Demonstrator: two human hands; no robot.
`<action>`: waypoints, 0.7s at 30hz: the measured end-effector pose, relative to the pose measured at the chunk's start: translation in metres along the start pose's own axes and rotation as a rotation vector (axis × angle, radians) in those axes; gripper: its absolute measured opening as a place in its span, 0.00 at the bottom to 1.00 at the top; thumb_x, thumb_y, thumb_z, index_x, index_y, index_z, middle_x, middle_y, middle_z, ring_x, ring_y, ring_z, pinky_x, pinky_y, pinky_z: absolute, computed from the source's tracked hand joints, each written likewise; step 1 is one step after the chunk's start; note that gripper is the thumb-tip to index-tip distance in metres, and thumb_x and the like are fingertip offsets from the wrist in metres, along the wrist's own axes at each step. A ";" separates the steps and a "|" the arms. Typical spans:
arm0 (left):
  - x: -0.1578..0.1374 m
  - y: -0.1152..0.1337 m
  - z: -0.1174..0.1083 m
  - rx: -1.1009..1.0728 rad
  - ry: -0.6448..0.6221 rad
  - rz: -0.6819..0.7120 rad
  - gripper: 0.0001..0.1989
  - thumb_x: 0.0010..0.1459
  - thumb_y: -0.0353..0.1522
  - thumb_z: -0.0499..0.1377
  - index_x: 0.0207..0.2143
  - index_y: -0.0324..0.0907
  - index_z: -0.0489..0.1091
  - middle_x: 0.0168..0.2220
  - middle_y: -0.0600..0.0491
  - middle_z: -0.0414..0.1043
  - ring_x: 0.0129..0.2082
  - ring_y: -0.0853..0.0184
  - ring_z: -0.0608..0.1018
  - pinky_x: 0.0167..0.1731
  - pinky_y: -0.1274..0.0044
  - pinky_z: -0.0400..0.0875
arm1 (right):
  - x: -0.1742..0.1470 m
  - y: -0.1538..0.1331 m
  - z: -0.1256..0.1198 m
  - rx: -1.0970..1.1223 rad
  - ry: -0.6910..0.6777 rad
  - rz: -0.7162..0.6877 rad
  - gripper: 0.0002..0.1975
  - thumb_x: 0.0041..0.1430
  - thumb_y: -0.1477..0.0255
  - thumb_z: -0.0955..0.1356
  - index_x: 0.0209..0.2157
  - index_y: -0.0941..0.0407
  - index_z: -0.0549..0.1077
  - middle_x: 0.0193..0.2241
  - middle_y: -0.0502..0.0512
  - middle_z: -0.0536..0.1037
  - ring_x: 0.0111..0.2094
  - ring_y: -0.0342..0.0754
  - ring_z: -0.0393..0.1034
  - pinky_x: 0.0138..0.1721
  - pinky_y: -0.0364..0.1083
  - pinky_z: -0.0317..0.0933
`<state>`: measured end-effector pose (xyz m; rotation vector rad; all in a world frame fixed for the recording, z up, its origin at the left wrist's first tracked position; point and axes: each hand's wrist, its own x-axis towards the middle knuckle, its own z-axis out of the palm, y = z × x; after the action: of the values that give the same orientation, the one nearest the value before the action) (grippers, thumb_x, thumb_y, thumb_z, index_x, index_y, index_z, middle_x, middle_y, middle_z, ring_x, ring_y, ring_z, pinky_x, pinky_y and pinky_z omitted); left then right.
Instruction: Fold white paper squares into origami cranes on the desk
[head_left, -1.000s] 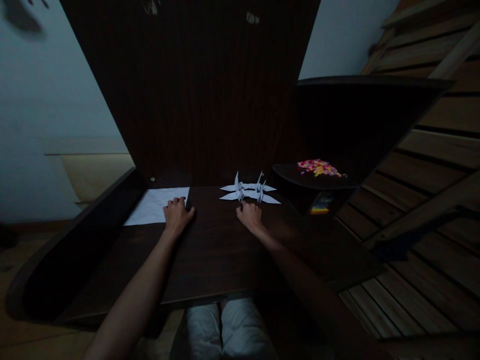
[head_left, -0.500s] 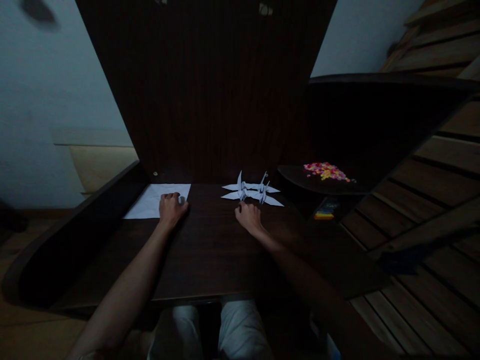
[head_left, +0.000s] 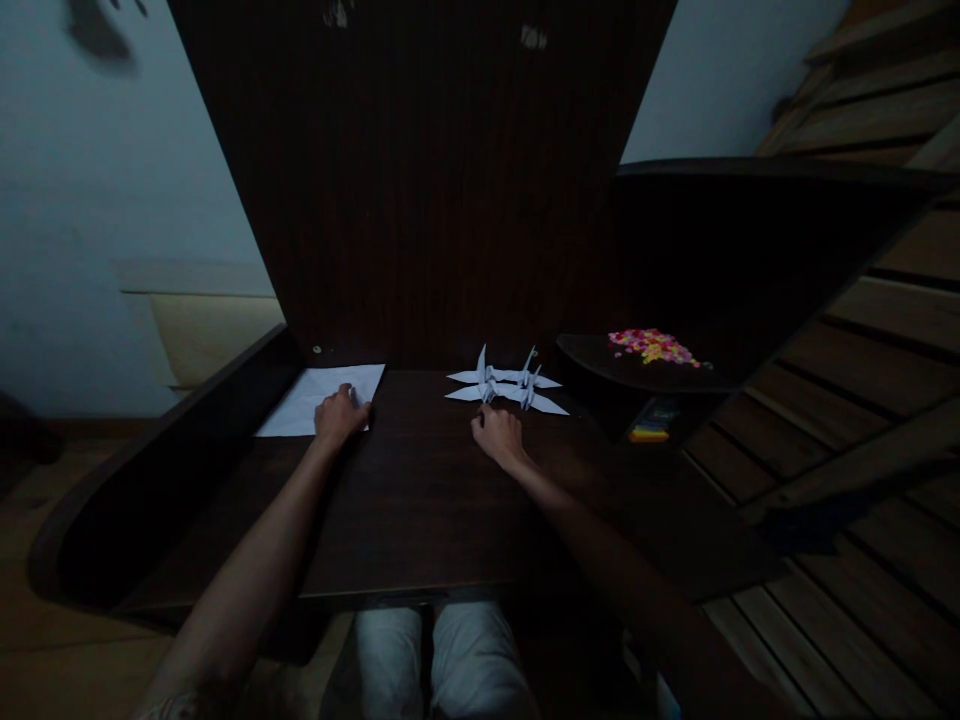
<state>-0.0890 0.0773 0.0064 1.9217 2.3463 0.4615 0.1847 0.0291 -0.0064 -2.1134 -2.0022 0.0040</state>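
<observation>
On the left of the desk lies a white sheet of paper. My left hand rests on its right part, with the fingers loosely apart and the thumb out to the right. Several white origami cranes stand close together near the back panel, wings spread and overlapping. Just in front of their left side, my right hand lies on the desk with its fingers curled in. Nothing shows in it, and I cannot tell whether the knuckles touch the nearest crane.
A dark wooden desk has a raised side board at left and a tall back panel. On a small corner shelf at right sits a pile of pink and yellow bits. Yellow and dark items sit below it.
My left hand has flattened a little on the paper, with its fingers loosening and the sheet's right edge showing straighter. My right hand and the cranes have stayed put. The view has shifted slightly.
</observation>
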 end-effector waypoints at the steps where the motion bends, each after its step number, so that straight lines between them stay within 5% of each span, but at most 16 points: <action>1: 0.000 0.000 -0.001 0.005 0.007 0.003 0.28 0.56 0.42 0.51 0.55 0.34 0.62 0.47 0.34 0.72 0.49 0.48 0.74 0.44 0.65 0.67 | 0.000 0.000 0.001 0.004 -0.001 -0.015 0.14 0.62 0.69 0.60 0.45 0.56 0.72 0.38 0.62 0.79 0.40 0.54 0.75 0.40 0.48 0.63; 14: 0.004 -0.006 -0.001 0.002 0.057 0.104 0.22 0.58 0.39 0.48 0.44 0.32 0.70 0.43 0.32 0.74 0.43 0.48 0.77 0.39 0.65 0.70 | -0.007 -0.021 0.010 0.212 0.087 -0.398 0.09 0.61 0.70 0.63 0.36 0.56 0.75 0.38 0.54 0.76 0.43 0.47 0.68 0.41 0.42 0.61; 21: -0.004 0.007 0.000 -0.104 0.000 0.237 0.22 0.58 0.42 0.47 0.42 0.36 0.74 0.39 0.39 0.77 0.41 0.52 0.78 0.42 0.68 0.69 | -0.005 -0.037 0.023 0.337 0.071 -0.598 0.17 0.65 0.63 0.60 0.45 0.56 0.75 0.48 0.57 0.75 0.52 0.50 0.61 0.54 0.51 0.55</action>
<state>-0.0820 0.0741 0.0080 2.1580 2.0575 0.5876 0.1440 0.0292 -0.0237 -1.2497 -2.3130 0.1500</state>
